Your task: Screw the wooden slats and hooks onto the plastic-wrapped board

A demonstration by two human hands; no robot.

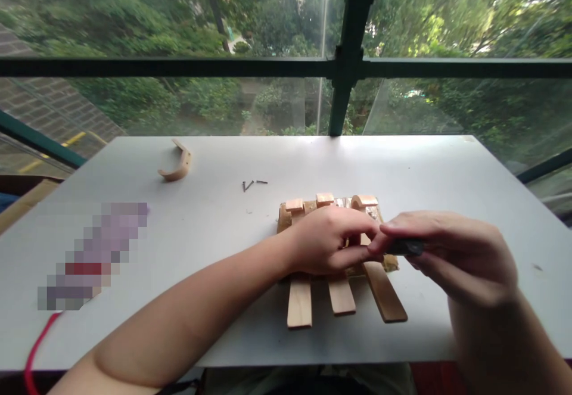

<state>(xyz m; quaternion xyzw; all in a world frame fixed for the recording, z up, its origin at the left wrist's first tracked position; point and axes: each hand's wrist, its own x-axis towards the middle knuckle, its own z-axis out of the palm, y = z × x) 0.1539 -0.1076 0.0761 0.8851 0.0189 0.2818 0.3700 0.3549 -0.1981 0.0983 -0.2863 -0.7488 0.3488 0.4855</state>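
Note:
My left hand (330, 237) reaches over a brown, tape-covered block (285, 219), its thumb and fingers pinched together. What they grip is hidden by the fingers. From the right, my right hand (467, 258) closes on a short dark tool handle (407, 246), and its fingertips meet those of the left. The far end of the tool is out of sight. Three curved wooden strips lie across the block: a left strip (299, 305), a middle strip (342, 296) and a right strip (388, 296). Their flat ends point toward me, their bent ends away.
A loose hook-shaped wooden piece (182, 165) lies at the back left of the white table (214, 222). Several small screws (249, 186) sit near the middle. At left is a blurred purple object (109, 237) beside a red cord (38, 344). Windows border the back edge.

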